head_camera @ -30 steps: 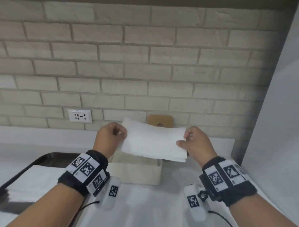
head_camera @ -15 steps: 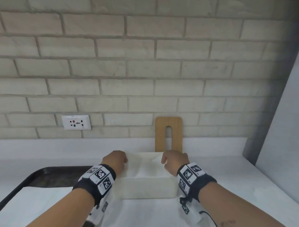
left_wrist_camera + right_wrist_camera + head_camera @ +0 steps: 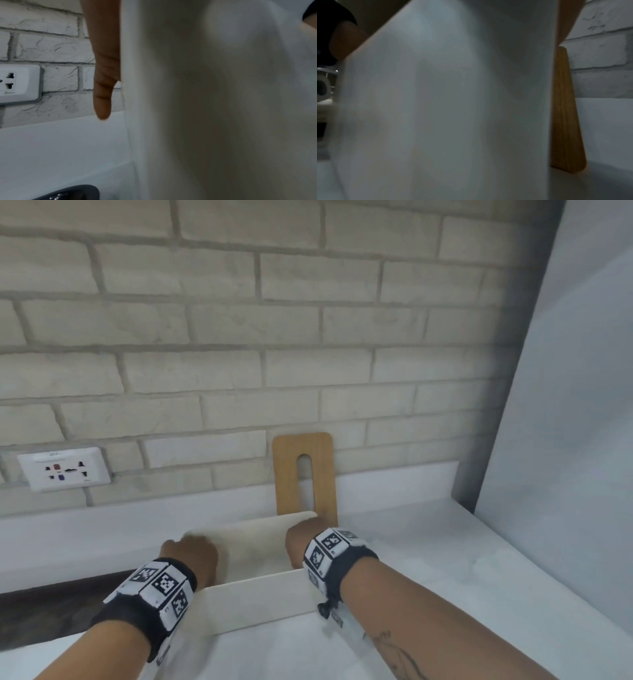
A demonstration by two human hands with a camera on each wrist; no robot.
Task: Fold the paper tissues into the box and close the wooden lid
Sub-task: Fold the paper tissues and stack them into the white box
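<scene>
The tissue box (image 3: pixel 255 607) stands on the bench (image 3: pixel 445 570) toward its rear edge, just in front of the low upstand below the brick wall (image 3: pixel 239 344). The box is open at the top. A folded paper tissue (image 3: pixel 253 542) lies in its mouth, pale and slightly bowed; how deep it sits cannot be told.

The left hand (image 3: pixel 191 556) is at the left end of the box and the right hand (image 3: pixel 299 542) at the right end, both reaching down into the opening and well apart from each other across the length of the box. The head view shows only the backs of the hands. The left wrist view shows one straight finger (image 3: pixel 102 86) pointing down alongside the white sheet; the remaining fingers are hidden, so whether the left hand pinches or merely presses cannot be told. The right wrist view is filled by the white sheet, and the grip of the right hand cannot be told either.

Judged step: seating the folded tissue in the box. The lid stage has not begun.

The wooden lid (image 3: pixel 305 477), a board with a long slot, leans upright against the wall at the rear edge of the bench, directly behind the right end of the box.

Next move, as judged:
1. Press the tissue flat below the rim and withdraw both hands.
2. If more tissues remain, repeat; the white sheet (image 3: pixel 37 659) near the front left edge, beside a dark tray (image 3: pixel 51 614), may be such stock.
3. Otherwise take the lid and lay it flat on the box.

A wall socket (image 3: pixel 63 469) sits at the left.
</scene>
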